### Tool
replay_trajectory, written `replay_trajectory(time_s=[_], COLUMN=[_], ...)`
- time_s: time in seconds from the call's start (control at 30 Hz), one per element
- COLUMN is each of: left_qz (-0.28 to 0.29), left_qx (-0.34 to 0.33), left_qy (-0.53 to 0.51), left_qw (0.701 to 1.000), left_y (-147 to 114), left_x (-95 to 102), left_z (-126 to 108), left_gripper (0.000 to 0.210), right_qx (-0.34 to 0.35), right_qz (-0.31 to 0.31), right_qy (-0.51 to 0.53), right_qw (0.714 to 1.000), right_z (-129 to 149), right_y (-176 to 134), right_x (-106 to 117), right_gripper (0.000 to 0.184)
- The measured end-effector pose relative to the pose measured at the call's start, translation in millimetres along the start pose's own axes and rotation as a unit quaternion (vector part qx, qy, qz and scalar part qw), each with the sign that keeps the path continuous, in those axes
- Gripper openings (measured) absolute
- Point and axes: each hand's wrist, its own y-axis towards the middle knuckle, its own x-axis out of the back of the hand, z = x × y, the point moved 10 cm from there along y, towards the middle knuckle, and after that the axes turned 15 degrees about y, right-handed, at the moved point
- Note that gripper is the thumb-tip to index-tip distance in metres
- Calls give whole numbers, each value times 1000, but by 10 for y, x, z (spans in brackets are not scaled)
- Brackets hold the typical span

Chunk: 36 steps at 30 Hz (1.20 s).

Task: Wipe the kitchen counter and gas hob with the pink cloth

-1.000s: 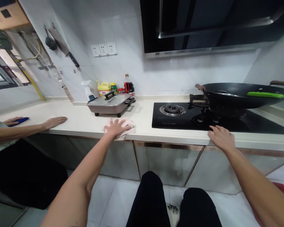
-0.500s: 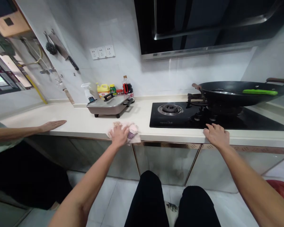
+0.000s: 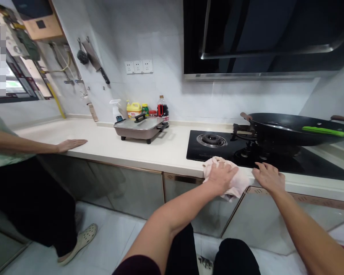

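Observation:
My left hand (image 3: 221, 178) presses a pale pink cloth (image 3: 238, 184) against the front edge of the white countertop (image 3: 137, 152), just before the black gas hob (image 3: 197, 149). Its fingers curl over the cloth, and part of the fabric droops below the edge. Bare of any object, my right hand (image 3: 269, 176) rests on the counter edge by the hob, with its fingers a little apart.
A large wok (image 3: 292, 131) with a green-handled utensil (image 3: 323, 131) sits on the right burner. Left of the hob stands a lidded electric pan (image 3: 140, 131), with several bottles behind. Another person's hand (image 3: 71, 145) lies on the counter at far left. A range hood (image 3: 258, 76) hangs above.
My left hand has moved the cloth to the right along the counter edge, from in front of the electric pan to in front of the hob. My right hand stays on the edge.

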Motion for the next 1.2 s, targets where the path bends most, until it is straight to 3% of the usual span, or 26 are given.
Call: replay_trajectory(time_s=[0.1,0.17,0.3,0.5,0.57,0.67,0.8,0.97,1.07,1.2], left_qz=[-21,-8,61,147,178,212,220,204,186,135], left_qx=[-16,-31,10,154,203,238,242,216,167,88], left_qy=[39,57,66,131,161,148,170,200,185,155], left_qw=[999,998,996,968,949,936,930,934,950,975], left_y=[10,-135,-706,-1773,-2028,-2224,-2215,-1997,-1720,-1170], left_x=[-14,-44,-107,103,186,208,163,123,82,16], left_z=[-42,134,1006,2557,2920,3180,3164,2872,2508,1758], left_gripper=[71,70,77,76,73,72,67,59,60,63], right_qx=[8,9,11,18,17,20,20,10,11,4], right_qz=[3,4,-4,-2,-4,-9,-18,-20,-12,7], right_qy=[0,-1,-7,-11,-14,-22,-19,-10,-11,5], right_qw=[1000,1000,1000,1000,1000,1000,999,1000,1000,1000], right_z=[-30,-32,-1,52,58,73,92,101,100,77], right_y=[10,1,-39,-91,-98,-100,-88,-79,-81,-41], right_x=[-12,-9,25,24,25,26,28,10,-12,-9], right_gripper=[64,63,64,65,64,64,65,67,69,69])
